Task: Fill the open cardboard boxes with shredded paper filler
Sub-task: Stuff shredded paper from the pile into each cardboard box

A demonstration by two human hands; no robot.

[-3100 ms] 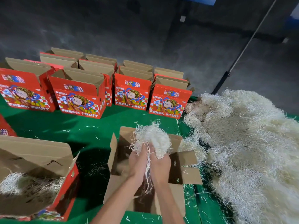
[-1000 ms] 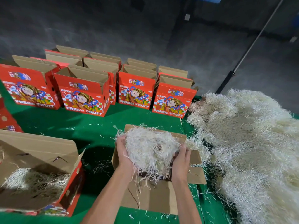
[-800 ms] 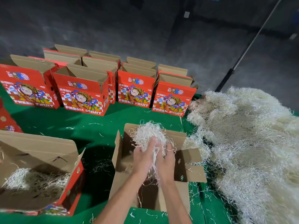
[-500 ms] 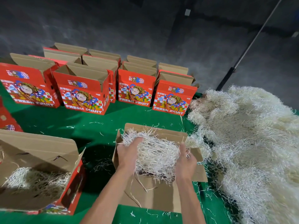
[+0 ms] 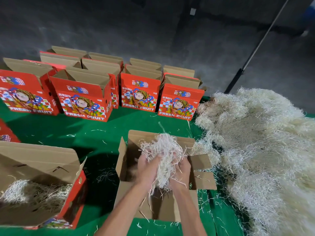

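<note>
Over the open box at the bottom middle of the frame, a clump of shredded paper is squeezed between the left hand and right hand, fingers curled round it. Half a second ago the hands were held wide apart and the clump was spread flat

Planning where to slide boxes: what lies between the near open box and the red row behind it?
In the head view, only green table cover with stray shreds.
</note>
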